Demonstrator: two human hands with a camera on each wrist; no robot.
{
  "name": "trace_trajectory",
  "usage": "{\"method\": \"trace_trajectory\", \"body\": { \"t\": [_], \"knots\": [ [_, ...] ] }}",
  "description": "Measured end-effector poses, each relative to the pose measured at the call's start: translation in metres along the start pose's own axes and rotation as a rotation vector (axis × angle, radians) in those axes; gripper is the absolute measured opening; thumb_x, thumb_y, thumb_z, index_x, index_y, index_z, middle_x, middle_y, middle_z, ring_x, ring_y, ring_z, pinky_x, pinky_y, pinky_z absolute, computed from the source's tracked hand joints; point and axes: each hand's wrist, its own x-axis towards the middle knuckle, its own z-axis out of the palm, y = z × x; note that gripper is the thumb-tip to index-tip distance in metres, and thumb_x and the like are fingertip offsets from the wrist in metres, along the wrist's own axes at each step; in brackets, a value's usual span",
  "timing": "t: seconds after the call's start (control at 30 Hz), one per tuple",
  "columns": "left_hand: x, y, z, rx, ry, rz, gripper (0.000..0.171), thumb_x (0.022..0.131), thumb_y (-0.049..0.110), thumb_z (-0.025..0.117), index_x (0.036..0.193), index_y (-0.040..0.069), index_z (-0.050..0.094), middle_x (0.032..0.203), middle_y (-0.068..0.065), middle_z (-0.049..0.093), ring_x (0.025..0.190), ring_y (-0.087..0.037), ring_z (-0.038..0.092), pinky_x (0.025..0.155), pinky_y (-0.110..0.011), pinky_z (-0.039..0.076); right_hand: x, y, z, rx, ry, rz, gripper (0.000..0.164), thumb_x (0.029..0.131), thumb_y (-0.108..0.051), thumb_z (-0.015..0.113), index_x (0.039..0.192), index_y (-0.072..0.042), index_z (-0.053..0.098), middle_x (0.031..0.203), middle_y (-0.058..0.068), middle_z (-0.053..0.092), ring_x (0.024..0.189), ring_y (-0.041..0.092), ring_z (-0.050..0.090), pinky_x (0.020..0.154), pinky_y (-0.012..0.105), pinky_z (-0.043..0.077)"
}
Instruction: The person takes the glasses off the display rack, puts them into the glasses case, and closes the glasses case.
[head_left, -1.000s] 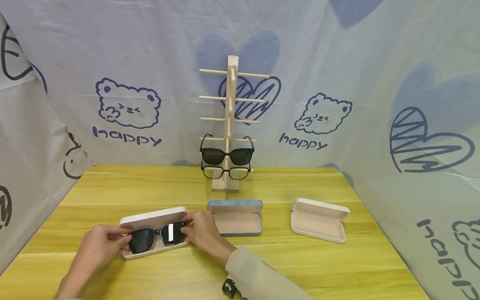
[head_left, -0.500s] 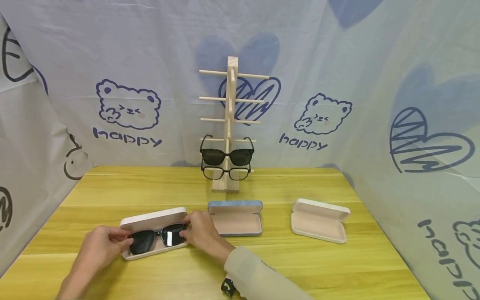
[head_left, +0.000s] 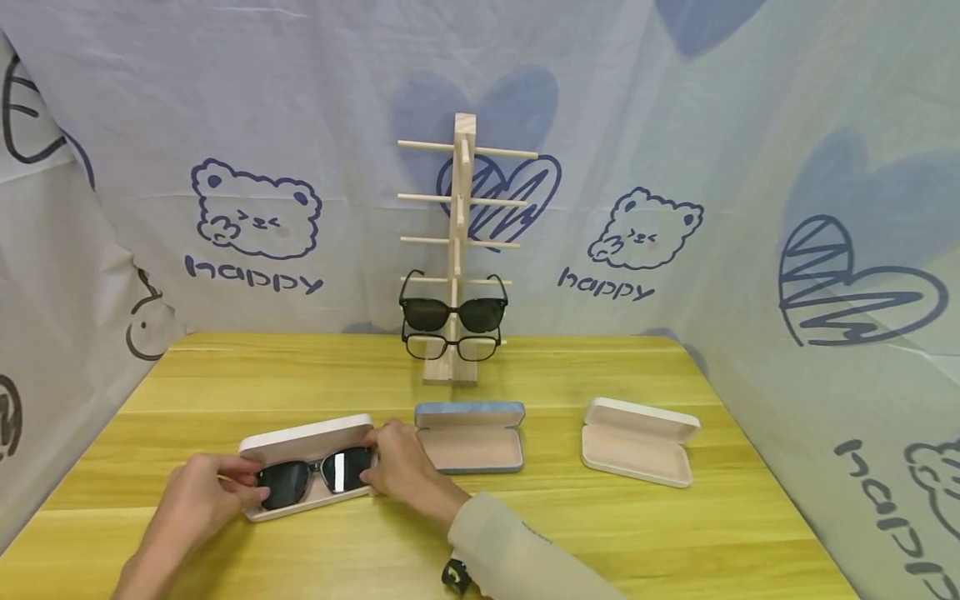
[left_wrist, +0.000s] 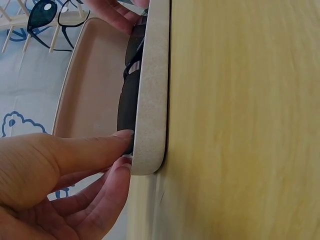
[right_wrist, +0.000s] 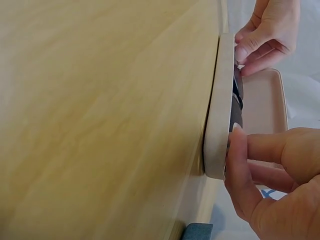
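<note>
Printed cloth (head_left: 352,108) hangs behind the table and down both sides, patterned with hearts, bears and the word "happy". The table (head_left: 615,521) is yellow wood with a streaky grain. A wooden stand (head_left: 459,225) rises near its back edge, bearing a dark pair (head_left: 427,316) on a lower peg and a clear pair (head_left: 477,348) just below.

Three cases gape in a row: the left case (head_left: 318,440), the blue case (head_left: 470,408) in front of the stand, and the right case (head_left: 637,450) toward the right edge. A wide stretch of wood runs between the blue and right cases and on to the front; the gap between the left and blue cases is narrow, with the right hand (head_left: 405,467) in it. The sleeve (head_left: 517,550) crosses the front.

The sunglasses (head_left: 288,483) lie in the left case's lower half. The left hand (head_left: 198,500) pinches one end, the right hand the other; the case wall partly hides the fingertips, so the exact contact is uncertain.

Compared with half a second ago, both hands keep their places, and the glare on one lens has lengthened.
</note>
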Motion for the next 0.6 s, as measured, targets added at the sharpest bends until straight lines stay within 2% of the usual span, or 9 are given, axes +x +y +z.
{"method": "trace_trajectory", "body": {
  "t": [0.13, 0.23, 0.33, 0.4, 0.47, 0.53, 0.6],
  "knots": [
    [0.000, -0.001, -0.001, -0.008, -0.015, 0.005, 0.036, 0.076, 0.015, 0.090, 0.107, -0.001, 0.079, 0.087, -0.006, 0.079, 0.073, -0.012, 0.073, 0.061, -0.020, 0.053, 0.000, 0.001, -0.002, -0.022, -0.013, 0.021, 0.038, 0.079, -0.007, 0.089, 0.115, -0.005, 0.078, 0.107, 0.005, 0.072, 0.091, 0.005, 0.057, 0.075, 0.015, 0.050],
    [0.000, -0.002, -0.005, 0.002, -0.026, 0.013, 0.029, 0.082, 0.012, 0.085, 0.107, 0.000, 0.079, 0.090, -0.009, 0.080, 0.074, -0.011, 0.073, 0.063, -0.019, 0.053, 0.000, 0.000, -0.006, 0.069, -0.041, 0.102, 0.037, 0.083, -0.010, 0.086, 0.119, -0.007, 0.076, 0.115, 0.005, 0.073, 0.084, 0.004, 0.061, 0.071, 0.017, 0.052],
    [0.000, -0.004, -0.013, 0.009, -0.034, 0.008, 0.019, 0.088, 0.009, 0.076, 0.105, 0.001, 0.080, 0.094, -0.012, 0.080, 0.073, -0.007, 0.070, 0.062, -0.020, 0.052, -0.001, -0.001, -0.013, 0.133, -0.040, 0.156, 0.029, 0.089, -0.017, 0.082, 0.117, -0.010, 0.077, 0.116, 0.002, 0.075, 0.090, 0.007, 0.062, 0.075, 0.019, 0.052],
    [0.000, -0.004, -0.018, -0.005, -0.033, -0.012, 0.018, 0.092, 0.007, 0.069, 0.105, 0.001, 0.080, 0.097, -0.013, 0.080, 0.073, -0.005, 0.069, 0.060, -0.021, 0.052, -0.001, 0.000, -0.016, 0.146, -0.024, 0.156, 0.020, 0.093, -0.022, 0.078, 0.110, -0.010, 0.079, 0.107, 0.000, 0.076, 0.087, 0.008, 0.061, 0.074, 0.021, 0.051],
    [0.000, -0.005, -0.022, -0.045, -0.033, -0.035, 0.025, 0.096, 0.005, 0.060, 0.111, -0.004, 0.077, 0.098, -0.015, 0.080, 0.072, -0.004, 0.069, 0.058, -0.023, 0.054, -0.001, 0.001, -0.019, 0.109, 0.007, 0.126, 0.018, 0.096, -0.026, 0.075, 0.102, -0.010, 0.079, 0.096, -0.003, 0.076, 0.088, 0.008, 0.059, 0.075, 0.020, 0.049],
    [0.001, -0.007, -0.023, -0.091, -0.032, -0.053, 0.032, 0.100, 0.006, 0.052, 0.120, -0.010, 0.070, 0.099, -0.018, 0.079, 0.072, -0.006, 0.072, 0.059, -0.024, 0.058, 0.000, 0.003, -0.020, 0.087, 0.032, 0.107, 0.021, 0.099, -0.028, 0.071, 0.097, -0.008, 0.077, 0.084, -0.003, 0.072, 0.073, 0.005, 0.056, 0.064, 0.018, 0.047],
    [0.002, -0.009, -0.022, -0.150, -0.058, -0.073, 0.042, 0.107, 0.014, 0.046, 0.132, -0.016, 0.059, 0.105, -0.025, 0.077, 0.075, -0.012, 0.075, 0.061, -0.027, 0.062, 0.001, 0.003, -0.020, 0.081, 0.036, 0.113, 0.027, 0.102, -0.031, 0.067, 0.101, -0.005, 0.074, 0.073, -0.004, 0.065, 0.060, 0.004, 0.051, 0.054, 0.017, 0.042]
  ]
}}
